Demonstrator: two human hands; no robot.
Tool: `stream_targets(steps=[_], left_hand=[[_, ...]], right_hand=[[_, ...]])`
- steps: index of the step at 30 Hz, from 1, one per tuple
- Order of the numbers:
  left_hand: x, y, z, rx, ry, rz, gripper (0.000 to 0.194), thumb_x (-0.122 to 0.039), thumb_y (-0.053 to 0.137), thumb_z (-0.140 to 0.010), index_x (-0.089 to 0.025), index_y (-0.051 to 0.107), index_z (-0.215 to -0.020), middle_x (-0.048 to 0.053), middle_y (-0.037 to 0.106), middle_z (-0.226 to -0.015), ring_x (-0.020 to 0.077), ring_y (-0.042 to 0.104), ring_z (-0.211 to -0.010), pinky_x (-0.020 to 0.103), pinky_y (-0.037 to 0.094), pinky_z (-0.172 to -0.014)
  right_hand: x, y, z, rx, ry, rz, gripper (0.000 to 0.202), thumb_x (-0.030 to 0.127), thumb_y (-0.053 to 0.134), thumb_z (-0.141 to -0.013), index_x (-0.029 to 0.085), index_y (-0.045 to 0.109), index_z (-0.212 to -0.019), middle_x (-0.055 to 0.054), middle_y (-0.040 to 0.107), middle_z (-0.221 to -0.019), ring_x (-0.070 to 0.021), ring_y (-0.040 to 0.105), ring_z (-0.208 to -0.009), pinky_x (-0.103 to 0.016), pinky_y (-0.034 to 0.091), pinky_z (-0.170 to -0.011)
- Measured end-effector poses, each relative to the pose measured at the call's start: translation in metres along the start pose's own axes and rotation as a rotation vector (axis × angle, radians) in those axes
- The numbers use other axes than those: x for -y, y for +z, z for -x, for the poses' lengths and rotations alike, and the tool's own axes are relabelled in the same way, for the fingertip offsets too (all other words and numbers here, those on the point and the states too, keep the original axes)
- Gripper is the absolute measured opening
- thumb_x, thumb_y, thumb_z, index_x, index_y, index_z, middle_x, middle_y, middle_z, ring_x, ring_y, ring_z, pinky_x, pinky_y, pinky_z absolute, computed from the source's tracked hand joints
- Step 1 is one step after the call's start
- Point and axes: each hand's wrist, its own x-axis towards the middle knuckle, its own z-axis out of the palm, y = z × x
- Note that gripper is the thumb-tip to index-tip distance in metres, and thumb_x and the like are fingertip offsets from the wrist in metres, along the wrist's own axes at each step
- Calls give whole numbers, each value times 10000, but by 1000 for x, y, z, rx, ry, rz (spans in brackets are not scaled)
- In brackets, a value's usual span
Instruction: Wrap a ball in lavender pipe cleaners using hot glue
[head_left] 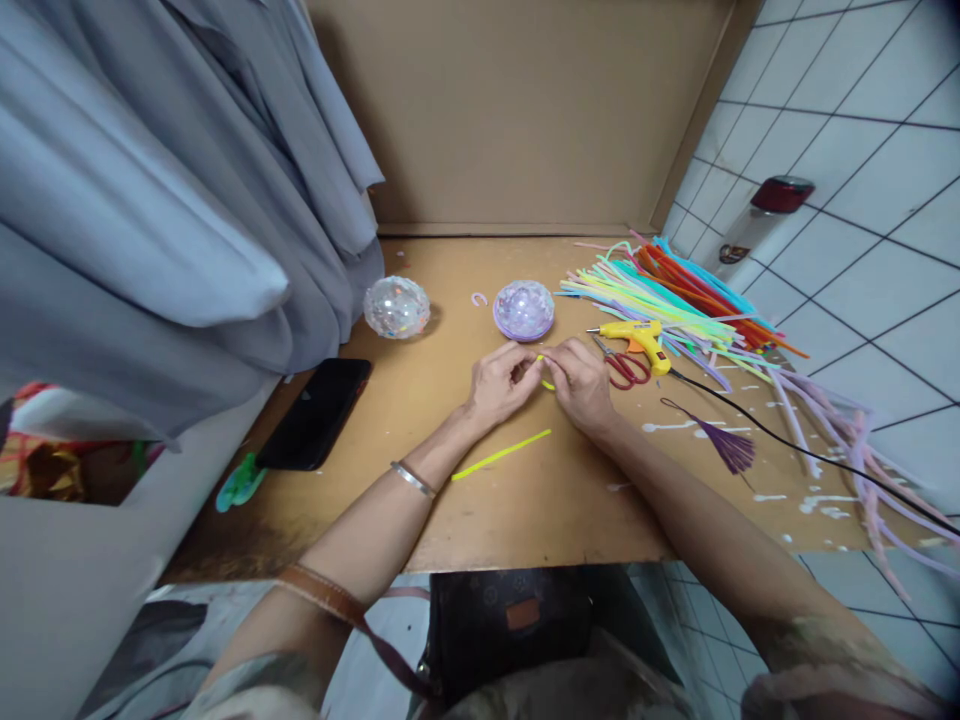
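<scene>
My left hand point(499, 382) and my right hand point(581, 384) meet over the middle of the table, fingertips pinched close together. Between them is a short, bent yellow pipe cleaner point(548, 386), partly hidden by the fingers. Nearer to me, a straight yellow pipe cleaner point(501, 455) lies on the tabletop. Just beyond my hands sits a clear ball with a purple rim point(524, 309). Beside that lies a small pale pink curl point(479, 299). To the right of my right hand are red-handled scissors point(627, 371) and a yellow glue gun point(637, 340).
A second clear ball point(397, 307) stands at the left, by a grey curtain point(300, 180). A black phone point(315, 414) lies at the left edge. Many coloured pipe cleaners point(675, 290) are heaped at right, near a purple tassel point(724, 445) and the glue gun's black cord point(780, 440).
</scene>
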Motion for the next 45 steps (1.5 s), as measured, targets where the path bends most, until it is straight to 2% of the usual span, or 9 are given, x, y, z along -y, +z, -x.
stream_targets(steps=[6, 11, 14, 19, 25, 30, 37, 42, 45], left_hand=[[4, 0, -2, 43, 40, 34, 251, -329, 537, -944, -178, 696, -823, 51, 675, -749, 133, 578, -664, 251, 452, -655], [4, 1, -3, 41, 10, 55, 215, -309, 581, -878, -182, 662, -724, 23, 623, -662, 119, 526, -602, 241, 413, -604], [2, 1, -5, 10, -155, 151, 198, -303, 613, -810, -180, 627, -655, -7, 579, -604, 106, 483, -563, 229, 389, -570], [3, -1, -11, -157, -488, 328, 112, -217, 588, -727, -174, 586, -624, -46, 538, -566, 84, 438, -540, 206, 377, -557], [3, 1, -13, -270, -559, 358, 138, -184, 581, -712, -181, 528, -585, -66, 470, -530, 74, 398, -523, 198, 372, -550], [2, 2, -12, -258, -555, 319, 131, -171, 579, -703, -177, 536, -579, -61, 490, -540, 76, 418, -532, 200, 360, -546], [-2, 3, -10, -202, -526, 289, 116, -138, 590, -686, -172, 565, -578, -58, 527, -547, 81, 437, -539, 203, 353, -553], [-2, 3, -10, -225, -550, 297, 108, -135, 596, -685, -170, 576, -585, -61, 525, -549, 80, 433, -534, 207, 351, -557], [-2, 2, -9, -210, -498, 267, 121, -158, 600, -701, -175, 570, -585, -59, 514, -544, 86, 429, -528, 213, 354, -554]], right_hand=[[-2, 1, 0, -5, 25, -13, 360, 324, 407, -1024, 202, 743, -981, -93, 674, -862, -220, 609, -828, -348, 476, -751], [-1, 0, -1, 26, 29, -33, 344, 313, 408, -1019, 210, 733, -1063, -94, 675, -882, -233, 612, -845, -367, 477, -774], [4, -3, -3, 26, 33, -45, 369, 341, 432, -1007, 194, 655, -1262, -115, 678, -977, -258, 616, -931, -394, 483, -824], [7, -3, -3, -25, 68, 11, 673, 505, 560, -927, 156, 439, -1490, -186, 607, -1252, -339, 558, -1147, -495, 442, -965], [6, -1, 1, -23, 138, 31, 513, 451, 556, -934, 200, 558, -1382, -158, 605, -1172, -334, 551, -1125, -503, 425, -956], [8, -1, 2, -41, 82, 60, 391, 354, 539, -953, 223, 621, -1312, -129, 631, -1094, -294, 580, -1040, -453, 432, -896], [6, 3, 3, -45, 43, 74, 371, 337, 527, -965, 187, 640, -1284, -132, 655, -1050, -275, 604, -995, -423, 460, -844], [5, 2, 1, -89, 125, -25, 326, 284, 455, -987, 196, 672, -1214, -122, 687, -1010, -252, 642, -962, -407, 495, -847], [3, 3, 0, -112, 214, -133, 283, 301, 473, -969, 193, 695, -1108, -97, 710, -909, -221, 654, -806, -367, 520, -753]])
